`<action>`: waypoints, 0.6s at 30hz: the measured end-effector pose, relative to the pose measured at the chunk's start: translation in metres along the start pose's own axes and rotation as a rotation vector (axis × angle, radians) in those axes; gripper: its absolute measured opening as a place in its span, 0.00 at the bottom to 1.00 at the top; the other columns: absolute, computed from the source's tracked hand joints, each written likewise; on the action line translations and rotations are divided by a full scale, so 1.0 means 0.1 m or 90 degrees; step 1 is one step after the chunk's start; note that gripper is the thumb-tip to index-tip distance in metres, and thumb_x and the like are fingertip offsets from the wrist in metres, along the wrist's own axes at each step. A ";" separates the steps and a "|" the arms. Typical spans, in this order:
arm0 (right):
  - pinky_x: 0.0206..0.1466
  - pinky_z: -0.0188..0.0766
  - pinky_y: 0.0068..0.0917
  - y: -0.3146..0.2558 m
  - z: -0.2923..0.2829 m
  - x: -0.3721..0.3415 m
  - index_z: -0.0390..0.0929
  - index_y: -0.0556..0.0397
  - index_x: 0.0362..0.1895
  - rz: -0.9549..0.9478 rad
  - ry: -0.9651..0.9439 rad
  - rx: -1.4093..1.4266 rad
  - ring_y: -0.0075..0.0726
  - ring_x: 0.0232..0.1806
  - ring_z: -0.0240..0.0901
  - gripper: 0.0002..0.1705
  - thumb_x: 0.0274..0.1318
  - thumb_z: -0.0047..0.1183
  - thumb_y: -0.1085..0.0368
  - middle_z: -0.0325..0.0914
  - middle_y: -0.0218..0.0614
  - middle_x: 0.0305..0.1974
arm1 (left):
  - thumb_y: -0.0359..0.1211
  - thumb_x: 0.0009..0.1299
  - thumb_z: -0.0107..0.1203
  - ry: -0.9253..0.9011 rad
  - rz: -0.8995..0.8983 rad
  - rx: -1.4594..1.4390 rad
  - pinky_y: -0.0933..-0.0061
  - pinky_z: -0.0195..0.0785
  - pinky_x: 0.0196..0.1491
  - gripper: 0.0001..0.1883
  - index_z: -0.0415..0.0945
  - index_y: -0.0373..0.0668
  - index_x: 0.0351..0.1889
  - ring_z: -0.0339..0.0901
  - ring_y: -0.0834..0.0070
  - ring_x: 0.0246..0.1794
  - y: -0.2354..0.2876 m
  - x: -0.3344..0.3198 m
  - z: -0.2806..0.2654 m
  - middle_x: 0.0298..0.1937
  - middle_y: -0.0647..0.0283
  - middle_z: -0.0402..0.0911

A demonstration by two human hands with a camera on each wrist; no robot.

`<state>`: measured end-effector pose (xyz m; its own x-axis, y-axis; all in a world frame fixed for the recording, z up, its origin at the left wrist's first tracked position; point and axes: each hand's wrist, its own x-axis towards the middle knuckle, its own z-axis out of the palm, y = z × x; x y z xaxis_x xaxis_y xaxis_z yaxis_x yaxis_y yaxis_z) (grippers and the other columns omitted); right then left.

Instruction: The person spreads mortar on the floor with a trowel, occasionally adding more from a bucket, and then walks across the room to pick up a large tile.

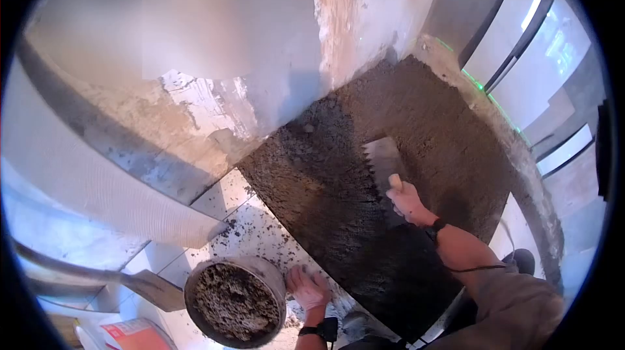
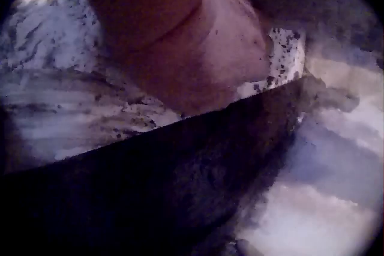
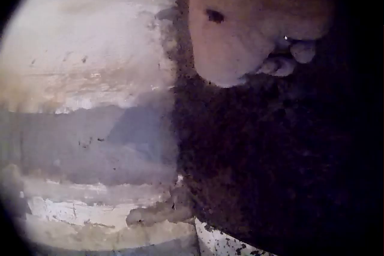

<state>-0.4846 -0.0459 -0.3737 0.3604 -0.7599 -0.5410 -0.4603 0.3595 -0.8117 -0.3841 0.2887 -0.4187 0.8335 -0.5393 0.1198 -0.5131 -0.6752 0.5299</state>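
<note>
My right hand [image 1: 410, 203] grips the pale handle of a notched trowel [image 1: 384, 155]. Its toothed edge faces left, and the blade lies over dark, rough mortar [image 1: 325, 194] spread across the floor. In the right wrist view the curled fingers of the right hand [image 3: 258, 34] show above the dark mortar, with the trowel lost in shadow. My left hand [image 1: 309, 290] rests on the white tiled floor [image 1: 257, 226], fingers extended, between a bucket and the mortar's edge. That bucket [image 1: 278, 285] holds grey-brown mix. The left wrist view shows the left hand [image 2: 198, 64] near crumb-spattered tile.
A plastered wall [image 1: 280, 99] borders the mortar at the back, and a rough ledge [image 1: 469, 90] runs along its right. Left of the bucket lie a flat wooden-looking tool [image 1: 153, 290] and a red-and-white bag [image 1: 133, 336]. A pale ridged panel [image 1: 97, 168] stands at the left.
</note>
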 end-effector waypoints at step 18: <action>0.15 0.53 0.25 -0.72 1.93 0.71 0.68 0.50 0.29 -0.037 -0.188 -0.125 0.20 0.15 0.61 0.08 0.52 0.55 0.64 0.63 0.24 0.19 | 0.38 0.62 0.55 0.010 0.056 -0.088 0.44 0.52 0.64 0.25 0.67 0.27 0.51 0.61 0.45 0.58 -0.16 0.08 -0.05 0.55 0.45 0.68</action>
<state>-0.2695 -0.0211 -0.3963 0.5963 -0.5757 -0.5594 -0.5696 0.1876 -0.8002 -0.3681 0.2977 -0.4215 0.7899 -0.5853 0.1832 -0.5523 -0.5488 0.6275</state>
